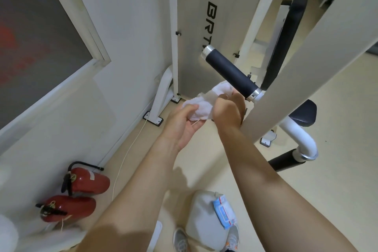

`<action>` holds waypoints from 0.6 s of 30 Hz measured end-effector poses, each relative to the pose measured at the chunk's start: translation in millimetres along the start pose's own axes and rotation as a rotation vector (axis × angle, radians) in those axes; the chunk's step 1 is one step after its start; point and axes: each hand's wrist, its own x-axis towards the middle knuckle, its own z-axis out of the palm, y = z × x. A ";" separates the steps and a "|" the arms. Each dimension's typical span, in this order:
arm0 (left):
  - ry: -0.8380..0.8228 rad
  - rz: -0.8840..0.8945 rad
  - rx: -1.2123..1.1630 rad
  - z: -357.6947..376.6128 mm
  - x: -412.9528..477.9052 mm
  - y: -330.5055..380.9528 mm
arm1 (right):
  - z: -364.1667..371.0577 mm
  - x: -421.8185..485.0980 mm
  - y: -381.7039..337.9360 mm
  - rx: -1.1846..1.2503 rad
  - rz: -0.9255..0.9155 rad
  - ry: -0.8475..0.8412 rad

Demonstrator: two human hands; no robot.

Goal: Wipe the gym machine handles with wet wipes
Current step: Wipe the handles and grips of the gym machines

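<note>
Two bare hands hold one crumpled white wet wipe [201, 107] between them, just below the machine's handle. The left hand [182, 124] has its fingers and thumb curled round the wipe's lower left end. The right hand [229, 111] is clenched round the upper right end, knuckles up. The wipe's top edge lies right beside the lower part of the handle; whether it touches cannot be told.

That handle is one black textured cylindrical grip with silver metal collars at both ends [231, 71]. It slants down to the right from the white-painted gym machine frame with black lettering [212, 16]. A second black cylindrical grip [283, 162] shows lower right, on a curved white tube near the floor. One black padded seat [302, 114] sits above that tube.

On the beige floor between the forearms stands one white plastic jerrycan [201, 221], and on top of it lies one blue-and-white soft pack of wet wipes [224, 214]. Two grey sports shoes are at the bottom edge, one [180, 239] on the can's left and one [233, 236] on its right.

Two red fire extinguishers with black nozzles lie on their sides by the left wall, one [90, 180] above the other [68, 207]. One thin cream cord [126, 153] runs along the floor from the machine's foot towards them.
</note>
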 end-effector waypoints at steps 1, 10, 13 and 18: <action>0.062 0.014 0.045 -0.7 3.5 -3.3 | 1.5 -2.5 1.3 -0.124 -0.033 -0.025; 0.343 0.004 0.279 12.4 29.0 -39.5 | 9.8 -16.0 21.3 -0.856 -0.703 0.053; 0.311 -0.050 0.086 11.0 34.3 -46.4 | 12.3 -0.3 24.9 -1.191 -0.739 -0.166; 0.331 0.010 0.489 -13.6 25.6 -62.5 | 16.1 19.1 10.9 -1.330 -0.653 -0.282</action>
